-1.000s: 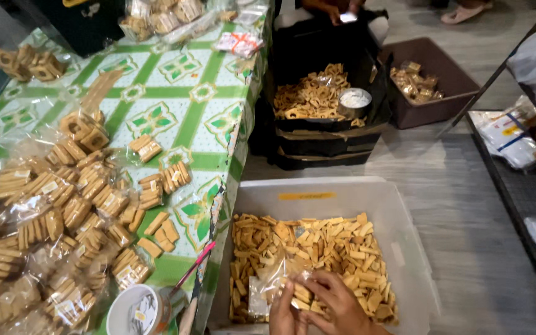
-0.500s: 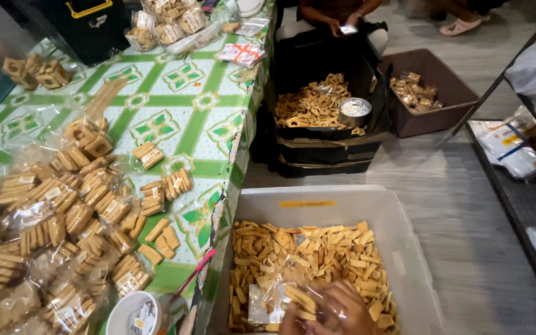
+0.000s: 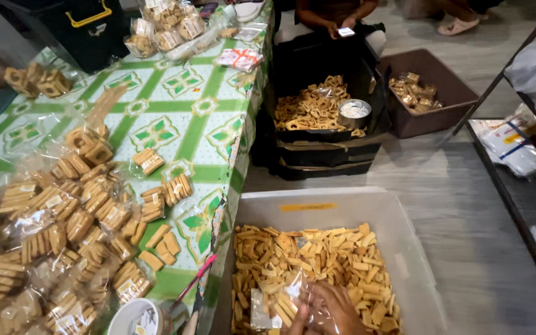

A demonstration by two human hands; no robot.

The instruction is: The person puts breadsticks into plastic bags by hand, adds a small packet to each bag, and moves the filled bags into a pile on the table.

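At six o'clock in the view, a clear plastic bag (image 3: 274, 304) is held over a pale plastic bin (image 3: 404, 248) of loose golden biscuit sticks (image 3: 311, 260). The right hand (image 3: 336, 307) is seen spread across the bag's mouth, its fingers curled into the plastic with a few sticks already inside; the left hand (image 3: 296, 322) is only just visible at the bottom edge, and whether its fingers are closed on the bag cannot be told.

Several slips may be judged likely from this position. The bag is thin and crumpled — if it is gripped from one side only, its mouth may fold shut and sticks may be dropped back into the bin or over its rim onto the floor at three o'clock. The sticks look brittle, so a tight squeeze through the plastic could snap them. Because the hands sit at the very edge of the view, the filling cannot be watched well, and a bag may be over- or under-filled.

At nine o'clock, the counter (image 3: 175, 124) with its green patterned cloth is crowded with filled packets (image 3: 69, 217), some lying close to its edge — a careless elbow could sweep them off. A white tub (image 3: 138, 317) and a pink-handled tool (image 3: 193, 282) rest between bin and counter and might be knocked.
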